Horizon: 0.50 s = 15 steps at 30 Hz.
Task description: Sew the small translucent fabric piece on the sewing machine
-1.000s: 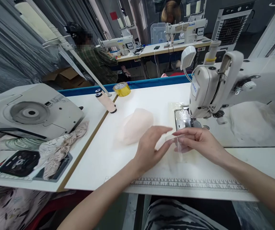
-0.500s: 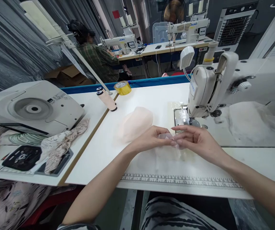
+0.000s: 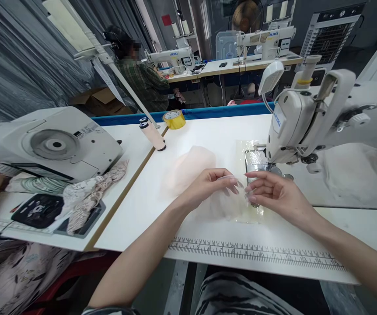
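Note:
My left hand (image 3: 213, 186) pinches the edge of a piece of sheer, pale fabric (image 3: 224, 205) between thumb and fingers. The fabric hangs down onto the white table and is almost see-through. Just to its right, my right hand (image 3: 272, 190) is apart from the left, fingers loosely curled and index finger stretched out. I see no fabric clearly between its fingertips. Behind my right hand stands a sewing machine (image 3: 283, 127), whose metal needle plate (image 3: 256, 159) is partly hidden by my fingers. A pale peach heap of sheer fabric (image 3: 190, 168) lies beyond my left hand.
A ruler strip (image 3: 228, 251) runs along the table's front edge. Yellow tape (image 3: 174, 119) and a peach thread cone (image 3: 152, 134) stand at the back. More sheer fabric (image 3: 352, 170) lies under the machine arm. Another machine (image 3: 50, 142) is at left; a person (image 3: 139, 81) sits beyond.
My hands have drawn slightly apart; the right fingers have come away from the fabric edge that both were pinching. The view has shifted a little to the left.

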Available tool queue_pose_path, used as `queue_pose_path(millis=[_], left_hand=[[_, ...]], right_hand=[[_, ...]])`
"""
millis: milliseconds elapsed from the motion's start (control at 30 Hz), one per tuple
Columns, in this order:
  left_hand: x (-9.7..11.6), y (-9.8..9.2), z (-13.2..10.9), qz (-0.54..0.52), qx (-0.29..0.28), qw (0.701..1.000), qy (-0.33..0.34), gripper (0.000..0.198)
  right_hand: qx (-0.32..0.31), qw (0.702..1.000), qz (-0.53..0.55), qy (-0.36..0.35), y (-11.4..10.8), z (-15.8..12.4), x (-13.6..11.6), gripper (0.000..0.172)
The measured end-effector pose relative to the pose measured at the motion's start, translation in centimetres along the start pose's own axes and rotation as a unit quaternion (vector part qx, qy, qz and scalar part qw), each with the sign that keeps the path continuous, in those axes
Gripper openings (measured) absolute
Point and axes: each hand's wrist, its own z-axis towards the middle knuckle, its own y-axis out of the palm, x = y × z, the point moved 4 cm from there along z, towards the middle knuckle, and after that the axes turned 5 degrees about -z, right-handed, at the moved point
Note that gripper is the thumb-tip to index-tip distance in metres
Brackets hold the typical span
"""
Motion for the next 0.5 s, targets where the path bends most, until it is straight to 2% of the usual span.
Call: queue_pose_path(millis=[233, 500], left_hand=[[-0.04, -0.10, -0.07, -0.021, -0.010, 1.000, 0.005, 0.026], [-0.10, -0.15, -0.06, -0.055, -0.020, 0.998, -0.008, 0.024]], right_hand=[[-0.008, 1.000, 0.011, 0.003, 0.14, 0.07, 0.21, 0.049], [0.013, 1.000, -0.001, -0.001, -0.09, -0.01, -0.17, 0.048]])
